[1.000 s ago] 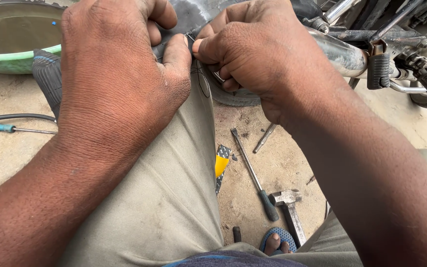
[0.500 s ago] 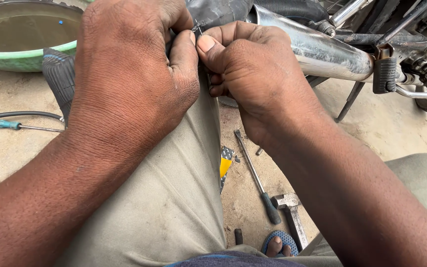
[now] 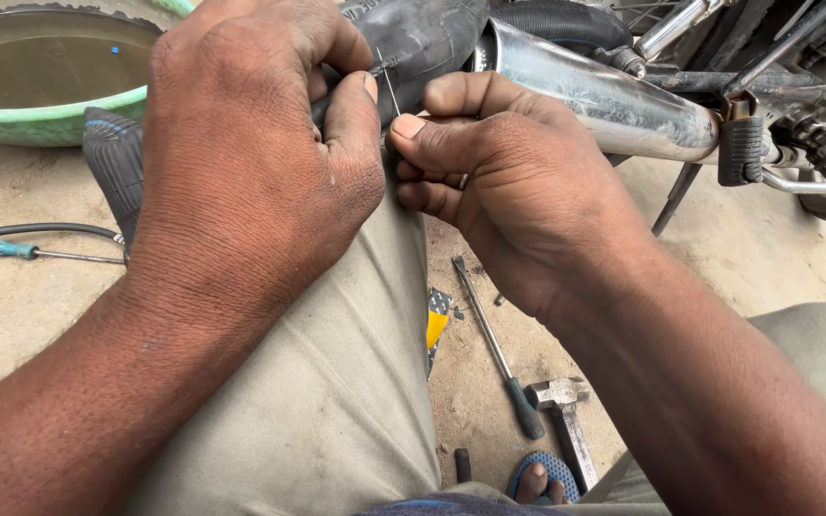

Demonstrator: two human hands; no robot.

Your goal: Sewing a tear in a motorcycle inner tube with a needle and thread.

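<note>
My left hand [image 3: 250, 162] grips a black rubber inner tube [image 3: 427, 43] laid over my knee, which is in tan trousers [image 3: 336, 382]. My right hand [image 3: 499, 177] is a closed fist beside it, thumb and forefinger pinching a thin metal pin [image 3: 390, 91] that stands against the tube between the two hands. The tube's lower part is hidden under my left hand.
A green basin of water [image 3: 45, 119] sits at the top left. A motorcycle's chrome exhaust [image 3: 604, 96] and footpeg [image 3: 743, 148] cross the top right. On the sandy ground lie a screwdriver [image 3: 499, 358], a hammer [image 3: 566, 420], a teal-handled tool [image 3: 11, 248] and a tyre piece [image 3: 112, 162].
Both hands have slid down in view and drawn slightly apart. The thin pin now shows between them, and more of the tube and exhaust is uncovered.
</note>
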